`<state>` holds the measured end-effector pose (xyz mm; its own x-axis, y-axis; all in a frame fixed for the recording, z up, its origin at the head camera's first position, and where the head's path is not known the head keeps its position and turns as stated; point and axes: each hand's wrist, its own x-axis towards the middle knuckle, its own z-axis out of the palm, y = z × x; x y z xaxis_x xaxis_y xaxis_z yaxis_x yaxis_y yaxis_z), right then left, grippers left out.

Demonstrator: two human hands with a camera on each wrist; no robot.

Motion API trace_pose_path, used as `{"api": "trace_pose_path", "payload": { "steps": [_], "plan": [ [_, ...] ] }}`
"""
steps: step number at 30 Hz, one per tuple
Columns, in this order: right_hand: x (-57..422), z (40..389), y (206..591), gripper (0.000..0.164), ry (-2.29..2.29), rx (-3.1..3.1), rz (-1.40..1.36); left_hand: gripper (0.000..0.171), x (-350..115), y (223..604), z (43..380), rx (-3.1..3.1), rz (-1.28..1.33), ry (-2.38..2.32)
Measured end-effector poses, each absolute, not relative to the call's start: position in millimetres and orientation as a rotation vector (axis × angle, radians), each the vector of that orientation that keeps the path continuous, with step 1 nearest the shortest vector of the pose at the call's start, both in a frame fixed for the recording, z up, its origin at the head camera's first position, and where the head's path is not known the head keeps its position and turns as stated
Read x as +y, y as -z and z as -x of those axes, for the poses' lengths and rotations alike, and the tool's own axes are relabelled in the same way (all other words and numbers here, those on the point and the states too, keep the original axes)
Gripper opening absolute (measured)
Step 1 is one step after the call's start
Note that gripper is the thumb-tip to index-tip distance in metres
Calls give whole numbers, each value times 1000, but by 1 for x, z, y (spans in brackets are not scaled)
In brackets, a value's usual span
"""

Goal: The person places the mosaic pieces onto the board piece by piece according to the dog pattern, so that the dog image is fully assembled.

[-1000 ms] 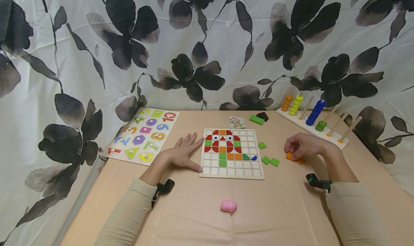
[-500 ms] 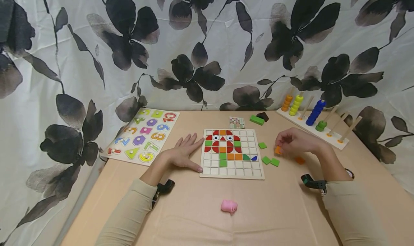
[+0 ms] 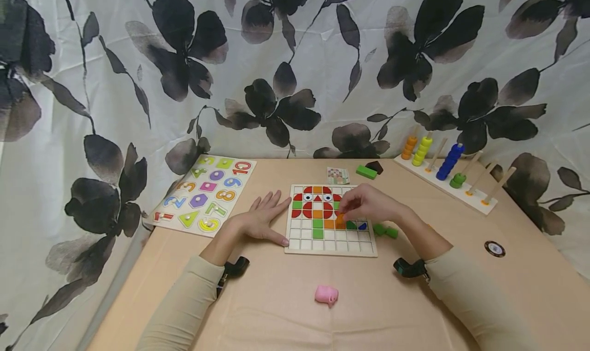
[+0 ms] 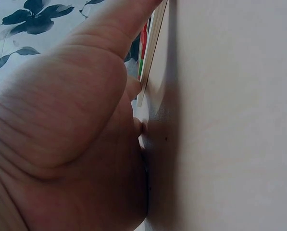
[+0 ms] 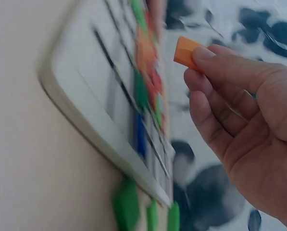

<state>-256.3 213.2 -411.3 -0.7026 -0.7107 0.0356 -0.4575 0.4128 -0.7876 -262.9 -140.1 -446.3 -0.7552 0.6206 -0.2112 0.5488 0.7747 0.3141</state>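
Observation:
A white grid board (image 3: 304,246) lies on the table, its cells partly filled with red, green and orange tiles that form an owl-like picture. My left hand (image 3: 258,224) rests at the board's left edge with fingers spread, thumb and index finger at the rim. Between thumb and fingers of my right hand (image 3: 375,206) is a small orange square tile (image 5: 184,50), held above the board's middle. A green rounded tile (image 3: 352,225) and a blue piece (image 3: 362,226) sit in cells just right of it. The right hand covers part of the board's upper right in the head view.
Green tiles (image 3: 392,232) lie right of the board. Behind it are a picture card (image 3: 338,175), a green block (image 3: 366,172) and a dark piece (image 3: 375,166). A number puzzle (image 3: 213,187), a ring-stacking peg stand (image 3: 461,188), a round chip (image 3: 495,249) and a pink pig (image 3: 326,294) stand around.
My right hand has picked up an orange tile from the table at the right and carried it left over the board. The left hand has stayed at the board's edge.

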Motion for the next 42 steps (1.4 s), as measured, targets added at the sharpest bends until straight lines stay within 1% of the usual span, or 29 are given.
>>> {"api": "trace_pose_path", "payload": {
  "steps": [4,8,19,31,36,42],
  "plan": [
    [191,251,418,14,1110,2373,1066,123,-140,446,264,2667,-909,-336],
    [180,248,421,14,1054,2379,1105,123,-140,444,264,2660,-902,-336],
    [172,241,424,14,953,2424,1093,123,-141,445,264,2665,-906,-328],
    [169,237,427,17,749,2539,1154,124,-143,447,263,2668,-896,-333],
    [188,233,416,20,807,2594,1141,123,-143,447,262,2669,-907,-347],
    [247,228,395,26,1023,2668,944,123,-142,447,263,2669,-905,-331]
  ]
}}
